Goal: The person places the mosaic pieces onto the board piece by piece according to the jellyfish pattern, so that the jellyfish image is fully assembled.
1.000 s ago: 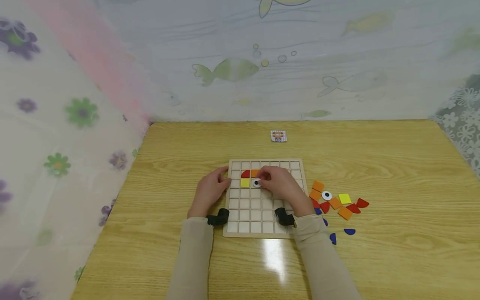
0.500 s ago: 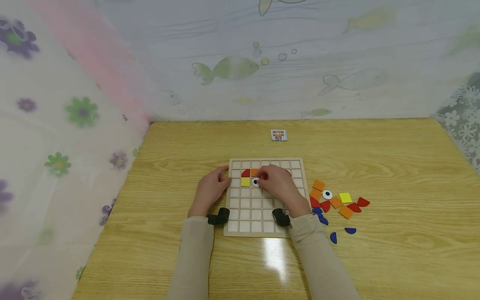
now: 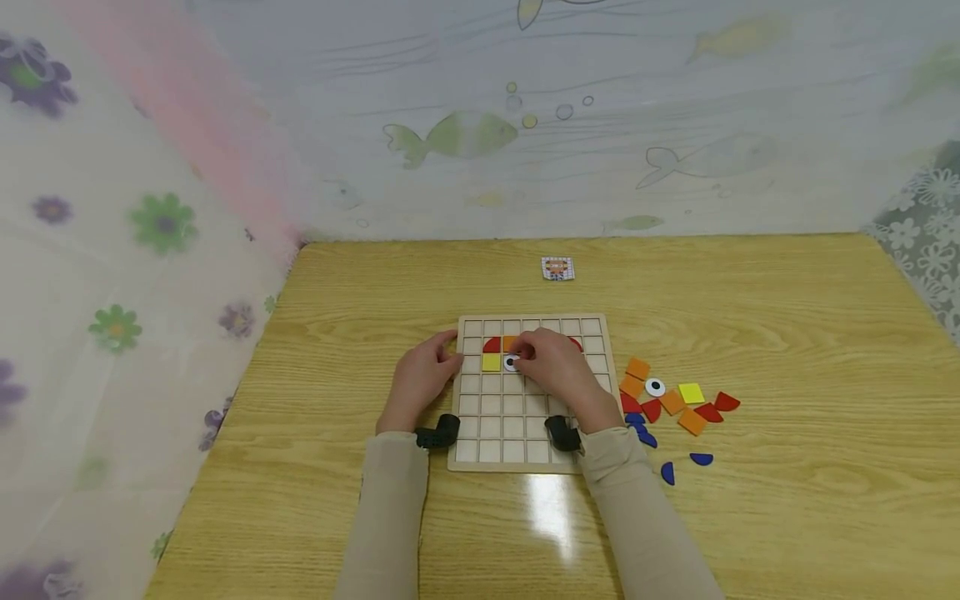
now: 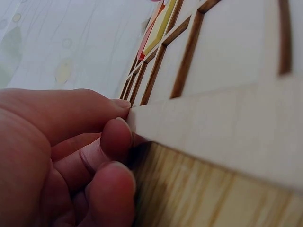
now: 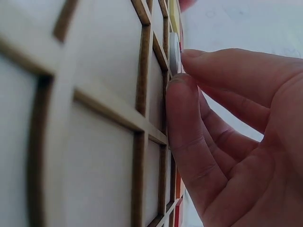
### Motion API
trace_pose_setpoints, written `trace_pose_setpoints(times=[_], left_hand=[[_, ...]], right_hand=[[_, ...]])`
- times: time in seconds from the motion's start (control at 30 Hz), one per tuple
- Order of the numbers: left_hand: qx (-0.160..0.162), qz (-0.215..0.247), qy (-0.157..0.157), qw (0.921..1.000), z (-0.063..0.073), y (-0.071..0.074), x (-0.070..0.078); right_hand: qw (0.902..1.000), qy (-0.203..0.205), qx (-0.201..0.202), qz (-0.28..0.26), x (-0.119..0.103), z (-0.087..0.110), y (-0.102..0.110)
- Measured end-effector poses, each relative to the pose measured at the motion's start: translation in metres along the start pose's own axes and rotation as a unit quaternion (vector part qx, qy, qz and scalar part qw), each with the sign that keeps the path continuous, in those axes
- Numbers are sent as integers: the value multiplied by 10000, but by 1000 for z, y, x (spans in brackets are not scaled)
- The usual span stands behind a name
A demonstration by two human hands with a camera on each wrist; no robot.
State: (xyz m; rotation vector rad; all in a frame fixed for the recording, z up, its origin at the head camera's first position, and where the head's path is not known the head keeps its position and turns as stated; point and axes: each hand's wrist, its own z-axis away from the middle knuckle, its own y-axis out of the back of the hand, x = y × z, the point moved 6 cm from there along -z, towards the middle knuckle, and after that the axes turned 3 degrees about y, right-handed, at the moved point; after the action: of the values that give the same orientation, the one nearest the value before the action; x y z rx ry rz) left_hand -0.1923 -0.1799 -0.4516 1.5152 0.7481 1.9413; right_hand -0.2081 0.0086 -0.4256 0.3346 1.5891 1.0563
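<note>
A square wooden grid board lies on the table between the two hands. My left hand grips the board's left edge; in the left wrist view its curled fingertips touch the rim. Over the upper part of the grid, my right hand pinches a round white tile with a black dot, like an eye. The right wrist view shows this white tile edge-on at the thumb and finger. Beside it sits a yellow square tile, with a red quarter-round tile and an orange tile above.
Right of the board lie loose orange, red and blue tiles, a yellow square and a second eye tile. A small printed pattern card lies behind the board. Patterned sheets hang beyond the table.
My right wrist has shifted slightly left, uncovering a red tile at the right of the grid and more blue tiles. The left hand stays on the board's edge.
</note>
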Motion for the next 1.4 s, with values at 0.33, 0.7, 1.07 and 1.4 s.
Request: trace_pose_setpoints(times=[0.33,0.7,1.07,1.4], left_hand=[[8,-70,-79,9999,1,-1,2],[23,39,-17,10000,2,0,-2],[78,-111,-132,9998,0,0,-1],[83,-110,-113,9998,2,1,0]], right_hand=[[9995,88,-105,-283,3,4,10],[9991,91,167,-385,25,20,40],[9972,-470,-3,-588,55,43,61],[9941,-902,-179,-579,82,72,86]])
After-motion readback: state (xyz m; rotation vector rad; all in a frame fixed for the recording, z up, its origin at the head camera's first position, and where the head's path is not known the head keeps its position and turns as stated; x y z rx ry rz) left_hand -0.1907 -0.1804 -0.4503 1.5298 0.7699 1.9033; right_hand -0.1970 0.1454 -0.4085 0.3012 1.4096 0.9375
